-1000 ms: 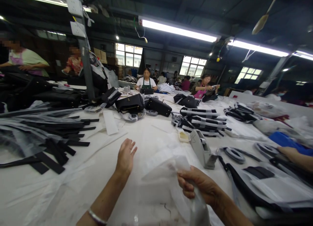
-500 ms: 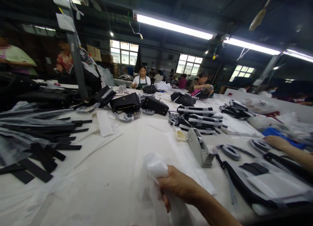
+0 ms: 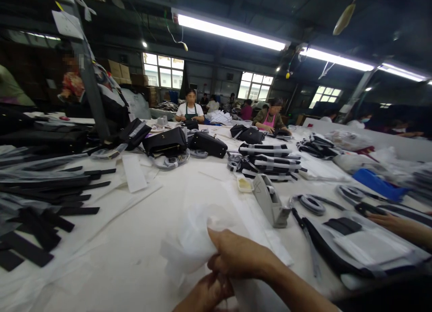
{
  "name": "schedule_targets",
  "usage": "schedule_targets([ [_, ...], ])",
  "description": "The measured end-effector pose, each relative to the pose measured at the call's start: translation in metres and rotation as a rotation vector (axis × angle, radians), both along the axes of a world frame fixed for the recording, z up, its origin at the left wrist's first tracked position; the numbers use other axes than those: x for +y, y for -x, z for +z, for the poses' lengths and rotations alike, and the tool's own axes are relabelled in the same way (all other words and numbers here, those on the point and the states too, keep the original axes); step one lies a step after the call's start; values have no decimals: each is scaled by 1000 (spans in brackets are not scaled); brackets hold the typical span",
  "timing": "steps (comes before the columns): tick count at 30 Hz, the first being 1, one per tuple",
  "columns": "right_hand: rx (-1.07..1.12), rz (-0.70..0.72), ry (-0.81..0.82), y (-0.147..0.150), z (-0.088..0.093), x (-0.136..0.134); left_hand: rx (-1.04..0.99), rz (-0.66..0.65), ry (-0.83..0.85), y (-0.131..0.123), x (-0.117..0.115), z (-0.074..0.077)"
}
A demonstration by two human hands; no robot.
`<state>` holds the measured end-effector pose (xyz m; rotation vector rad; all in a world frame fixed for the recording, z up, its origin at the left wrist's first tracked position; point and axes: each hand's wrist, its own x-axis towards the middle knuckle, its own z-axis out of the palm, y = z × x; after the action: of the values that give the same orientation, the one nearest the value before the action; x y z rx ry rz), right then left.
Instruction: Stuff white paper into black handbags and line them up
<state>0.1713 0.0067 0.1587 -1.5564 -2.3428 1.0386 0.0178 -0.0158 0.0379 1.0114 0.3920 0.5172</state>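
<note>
head view, near edge: we are working with a thin white sheet (image 3: pixel 194 235), which is hanging loosely over the near middle of the white table (image 3: pixel 151 222), left of the grey dispenser (image 3: pixel 270 204). by our judgement, we are risking a crease or a tear if our hands are pulling against each other, since the film is looking flimsy; it could also be slipping free if the pinch is loosening. our right hand (image 3: pixel 239 255) is gripping the sheet, thumb pressing along it and the other fingers curling closed beneath. our left hand (image 3: pixel 207 294) is bending its fingers just below the right; blur and overlap are hiding whether they are pinching film, so we cannot tell. on the right, another person's hand (image 3: pixel 388 219) is resting by a wrapped black piece (image 3: pixel 378 249). on the left, black strips (image 3: pixel 77 210) are lying in a fan. farther, a small tray (image 3: pixel 245 190) is sitting beside the dispenser, with wrapped black straps (image 3: pixel 270 162) stacking up behind. farther still, black bags (image 3: pixel 165 142) are standing before a person in a green apron (image 3: pixel 190 111).
</note>
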Motion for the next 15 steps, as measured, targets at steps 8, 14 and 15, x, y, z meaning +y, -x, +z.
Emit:
schedule_targets([
  [8,311,17,466,-12,-25,8,-140,298,237,-21,16,28],
  [14,605,-203,211,-51,-19,-6,-183,734,610,-52,66,52],
  [15,616,-208,213,-60,-18,-11,-191,766,638,-56,78,54],
])
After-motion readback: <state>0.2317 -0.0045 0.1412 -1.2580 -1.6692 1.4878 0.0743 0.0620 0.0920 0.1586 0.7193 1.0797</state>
